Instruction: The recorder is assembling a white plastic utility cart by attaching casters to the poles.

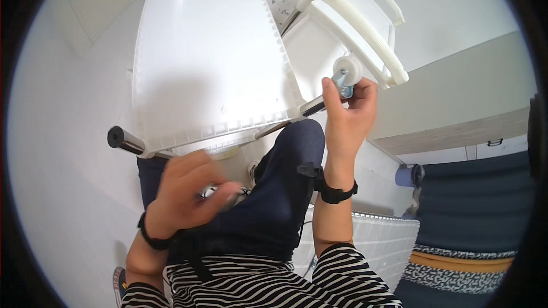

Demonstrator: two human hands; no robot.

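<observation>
Where a pole (125, 139) jutted from the white rack's (208, 57) near left corner, its black end faced out past the person's knees. Beside it, the left hand (188, 194) was blurred and curled near a shiny piece (210, 191); I couldn't tell whether it gripped that. Farther right, the right hand (352, 105) pinched a caster (349, 69) by its metal bracket, right by another pole's (313, 106) end. Off to the right lay a dark blanket (474, 199).
</observation>
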